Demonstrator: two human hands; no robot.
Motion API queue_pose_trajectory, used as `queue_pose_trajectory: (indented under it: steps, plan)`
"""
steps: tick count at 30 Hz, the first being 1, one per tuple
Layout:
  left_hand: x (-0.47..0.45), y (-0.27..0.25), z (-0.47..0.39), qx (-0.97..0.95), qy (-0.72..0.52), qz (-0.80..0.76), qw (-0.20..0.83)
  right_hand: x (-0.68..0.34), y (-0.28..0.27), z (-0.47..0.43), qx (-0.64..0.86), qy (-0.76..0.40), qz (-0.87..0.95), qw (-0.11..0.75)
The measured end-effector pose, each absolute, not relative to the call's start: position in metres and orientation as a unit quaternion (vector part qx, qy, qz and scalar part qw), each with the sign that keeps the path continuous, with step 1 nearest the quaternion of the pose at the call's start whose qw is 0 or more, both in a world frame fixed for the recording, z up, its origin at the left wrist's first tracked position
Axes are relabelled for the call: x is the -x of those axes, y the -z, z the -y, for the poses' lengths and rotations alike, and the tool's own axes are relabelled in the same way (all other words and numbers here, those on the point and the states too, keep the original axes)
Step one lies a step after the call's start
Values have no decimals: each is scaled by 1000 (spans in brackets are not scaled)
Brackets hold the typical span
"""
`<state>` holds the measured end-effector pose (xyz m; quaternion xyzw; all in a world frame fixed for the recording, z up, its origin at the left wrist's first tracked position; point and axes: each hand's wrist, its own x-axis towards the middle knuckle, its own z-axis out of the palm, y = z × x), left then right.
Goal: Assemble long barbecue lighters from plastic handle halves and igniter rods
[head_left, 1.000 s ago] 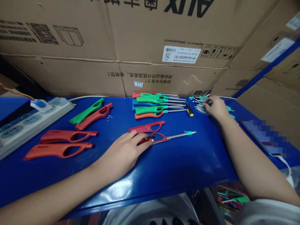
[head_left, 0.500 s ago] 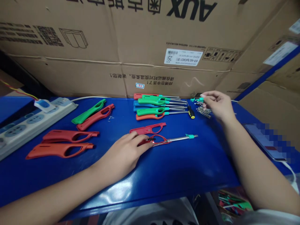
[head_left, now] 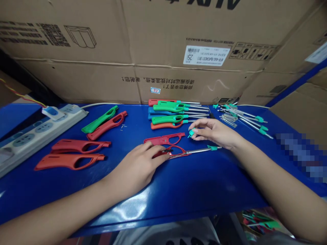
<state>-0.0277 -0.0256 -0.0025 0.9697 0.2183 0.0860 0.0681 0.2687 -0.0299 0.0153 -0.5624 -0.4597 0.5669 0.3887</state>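
Observation:
My left hand is closed over the handle end of a red lighter half-shell, holding it on the blue table. From this shell a metal tube points right, with a teal piece near its tip. Between the thumb and fingers of my right hand is a small teal plastic piece, above and right of the shell. Just behind the held shell lies another red half-shell, its inner side up. The handle end under my left fingers is hidden.
Several assembled long lighters lie in a stack at the back. Metal tubes with teal ends and small clear parts are at the back right. Loose red shells, screws and a power strip occupy the left side.
My right hand has moved left and toward me from the small-parts pile, carrying the teal piece close to the shell. My left hand keeps its hold; the view has shifted slightly.

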Motion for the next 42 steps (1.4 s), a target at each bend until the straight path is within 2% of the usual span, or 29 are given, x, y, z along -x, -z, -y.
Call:
queue_pose_trajectory:
  steps: [7, 12, 16, 26, 42]
  plan:
    - [28, 1, 26, -971, -77, -217, 69, -277, -10, 26, 612, -527, 508, 299]
    - [28, 1, 26, -970, -83, -218, 68, -281, -8, 27, 657, -418, 589, 216]
    - [27, 1, 28, -962, -107, -231, 95, -282, -18, 33, 612, -323, 702, 171]
    - [24, 5, 29, -929, -146, -274, 203, -252, -5, 45, 396, -302, 831, 250]
    - [23, 5, 27, -911, -157, -279, 260, -236, 6, 53, 392, -222, 870, 199]
